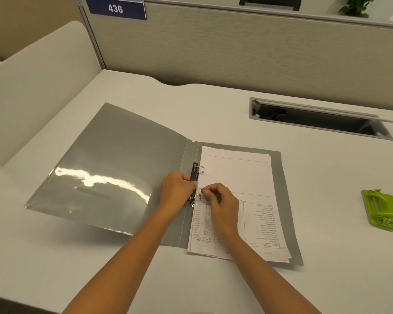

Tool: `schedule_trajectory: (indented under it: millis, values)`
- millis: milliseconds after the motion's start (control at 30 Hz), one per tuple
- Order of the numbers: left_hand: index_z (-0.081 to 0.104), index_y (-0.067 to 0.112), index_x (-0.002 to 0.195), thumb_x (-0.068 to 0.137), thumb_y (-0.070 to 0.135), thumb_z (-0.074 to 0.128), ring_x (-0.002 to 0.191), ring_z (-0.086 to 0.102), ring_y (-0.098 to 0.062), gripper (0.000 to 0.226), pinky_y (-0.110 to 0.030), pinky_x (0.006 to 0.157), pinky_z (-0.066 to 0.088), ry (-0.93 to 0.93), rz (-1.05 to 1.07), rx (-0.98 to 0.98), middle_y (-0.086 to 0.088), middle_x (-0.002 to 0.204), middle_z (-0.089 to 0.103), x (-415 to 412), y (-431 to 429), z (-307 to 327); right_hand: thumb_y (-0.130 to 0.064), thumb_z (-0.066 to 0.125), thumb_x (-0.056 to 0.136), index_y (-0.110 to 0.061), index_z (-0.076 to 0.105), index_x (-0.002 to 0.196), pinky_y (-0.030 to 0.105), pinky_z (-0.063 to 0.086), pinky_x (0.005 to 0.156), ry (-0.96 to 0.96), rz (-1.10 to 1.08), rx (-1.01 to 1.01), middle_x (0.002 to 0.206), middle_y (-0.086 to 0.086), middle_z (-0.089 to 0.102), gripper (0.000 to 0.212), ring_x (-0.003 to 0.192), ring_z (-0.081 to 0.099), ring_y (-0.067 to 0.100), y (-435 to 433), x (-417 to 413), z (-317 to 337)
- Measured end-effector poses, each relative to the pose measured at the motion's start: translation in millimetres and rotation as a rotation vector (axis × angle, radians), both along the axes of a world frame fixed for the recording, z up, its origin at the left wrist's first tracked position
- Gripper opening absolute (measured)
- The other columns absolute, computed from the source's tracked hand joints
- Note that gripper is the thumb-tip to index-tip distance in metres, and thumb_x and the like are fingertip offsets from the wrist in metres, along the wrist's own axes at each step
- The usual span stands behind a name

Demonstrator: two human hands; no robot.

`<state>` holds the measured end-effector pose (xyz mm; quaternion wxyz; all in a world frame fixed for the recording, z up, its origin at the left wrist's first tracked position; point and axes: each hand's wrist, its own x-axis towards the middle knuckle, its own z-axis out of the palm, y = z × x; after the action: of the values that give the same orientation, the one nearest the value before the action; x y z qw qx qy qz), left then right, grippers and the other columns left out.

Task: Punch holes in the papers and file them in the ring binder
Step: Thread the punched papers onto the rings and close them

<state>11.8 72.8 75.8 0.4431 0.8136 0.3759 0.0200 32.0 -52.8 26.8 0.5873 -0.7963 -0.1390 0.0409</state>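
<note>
A grey binder (127, 168) is lying open and flat on a white desk (213, 109), its glossy left cover catching a streak of light. A stack of papers (241, 177) is sitting on the right cover, printed side up with the table of text reading upside down from this view, and its near edge is hanging slightly past the binder's lower edge. The black ring mechanism (194, 172) is running along the spine side of the papers; the far ring (201, 168) is standing clear above the sheet, while the near ring (196, 197) is mostly hidden between the two hands. The left hand (175, 191) is curling around the mechanism from the left, fingers gripping it near the middle. The right hand (218, 200) is resting on the papers, thumb and forefinger pinching together at the sheet's left edge just beside the near ring; whether they are gripping the paper or the ring itself is hard to tell. A green hole punch (382, 208) is sitting well apart to the right on the desk. Behind, an open cable tray (320, 117) is set into the desk, and a blue sign (115, 8) reading 436 is hanging on the partition (236, 53).
</note>
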Motion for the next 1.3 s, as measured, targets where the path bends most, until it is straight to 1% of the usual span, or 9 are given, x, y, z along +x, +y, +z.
schedule_trajectory:
  millis: [133, 233, 333, 500, 667, 867, 1000, 1167, 1300]
  values:
    - [0.063, 0.023, 0.080, 0.081, 0.022, 0.073, 0.071, 0.066, -0.017, 0.010, -0.030, 0.069, 0.057, -0.050, 0.057, -0.065, -0.001, 0.081, 0.071, -4, 2, 1, -0.011, 0.063, 0.089, -0.017, 0.069, 0.083, 0.014, 0.047, 0.071, -0.001, -0.001, -0.020, 0.081, -0.010, 0.068, 0.011, 0.080, 0.061, 0.006, 1, 0, -1]
    - [0.068, 0.019, 0.106, 0.080, 0.020, 0.073, 0.077, 0.069, -0.016, 0.026, -0.035, 0.073, 0.058, -0.115, 0.015, 0.065, 0.000, 0.088, 0.073, -6, -7, -1, -0.011, 0.063, 0.089, -0.016, 0.069, 0.083, 0.014, 0.048, 0.070, -0.010, 0.000, -0.021, 0.081, -0.009, 0.069, 0.010, 0.080, 0.061, 0.008, 0, 0, -2]
    - [0.068, 0.019, 0.115, 0.085, 0.019, 0.068, 0.087, 0.068, -0.019, 0.030, -0.038, 0.081, 0.057, -0.170, -0.074, 0.220, 0.000, 0.106, 0.071, -6, -22, -1, -0.012, 0.061, 0.091, -0.016, 0.069, 0.085, 0.014, 0.049, 0.073, -0.021, -0.013, -0.021, 0.083, -0.007, 0.069, 0.010, 0.080, 0.063, 0.009, 0, 0, -4]
    - [0.073, 0.020, 0.100, 0.091, 0.019, 0.060, 0.075, 0.067, -0.016, 0.016, -0.032, 0.068, 0.058, -0.162, -0.077, 0.246, -0.001, 0.099, 0.071, -4, -23, -7, -0.010, 0.060, 0.092, -0.013, 0.067, 0.088, 0.011, 0.048, 0.072, -0.009, -0.105, 0.071, 0.084, -0.005, 0.068, 0.009, 0.081, 0.062, 0.008, -2, -1, -1]
    - [0.069, 0.021, 0.102, 0.086, 0.010, 0.065, 0.086, 0.063, -0.014, 0.020, -0.026, 0.068, 0.055, -0.208, -0.088, 0.254, -0.001, 0.107, 0.064, -2, -12, -18, -0.009, 0.059, 0.093, -0.019, 0.065, 0.096, 0.007, 0.046, 0.075, -0.022, -0.101, 0.072, 0.093, -0.008, 0.068, 0.012, 0.089, 0.061, 0.003, -1, 0, 0]
    - [0.063, 0.025, 0.121, 0.079, 0.012, 0.074, 0.100, 0.057, -0.013, 0.045, -0.025, 0.086, 0.048, -0.200, -0.249, 0.210, 0.000, 0.116, 0.059, 1, 10, -25, -0.016, 0.063, 0.090, -0.019, 0.061, 0.123, 0.003, 0.041, 0.078, -0.086, 0.011, -0.127, 0.114, -0.007, 0.055, 0.033, 0.091, 0.056, 0.007, 4, 4, -3]
    - [0.065, 0.020, 0.119, 0.075, 0.014, 0.078, 0.093, 0.054, -0.008, 0.046, -0.017, 0.082, 0.043, -0.167, -0.301, 0.220, -0.001, 0.114, 0.060, 3, 17, -27, -0.019, 0.063, 0.090, -0.020, 0.054, 0.135, 0.022, 0.047, 0.090, -0.100, 0.047, -0.306, 0.121, -0.002, 0.052, 0.046, 0.100, 0.056, 0.017, 12, 16, -1]
    - [0.053, 0.016, 0.113, 0.074, 0.004, 0.077, 0.093, 0.052, -0.010, 0.048, -0.010, 0.068, 0.041, -0.174, -0.258, 0.157, 0.004, 0.107, 0.055, 5, 15, -29, -0.022, 0.067, 0.088, -0.023, 0.051, 0.138, 0.019, 0.037, 0.084, -0.052, 0.113, -0.500, 0.128, -0.002, 0.049, 0.053, 0.112, 0.054, 0.016, 18, 41, 14]
    - [0.038, 0.020, 0.136, 0.074, -0.003, 0.074, 0.093, 0.048, -0.011, 0.075, -0.012, 0.067, 0.042, -0.176, -0.279, 0.096, 0.003, 0.117, 0.048, 9, 16, -29, -0.028, 0.072, 0.083, -0.028, 0.052, 0.134, 0.022, 0.037, 0.078, -0.019, 0.177, -0.572, 0.125, -0.003, 0.050, 0.055, 0.111, 0.055, 0.015, 18, 56, 20]
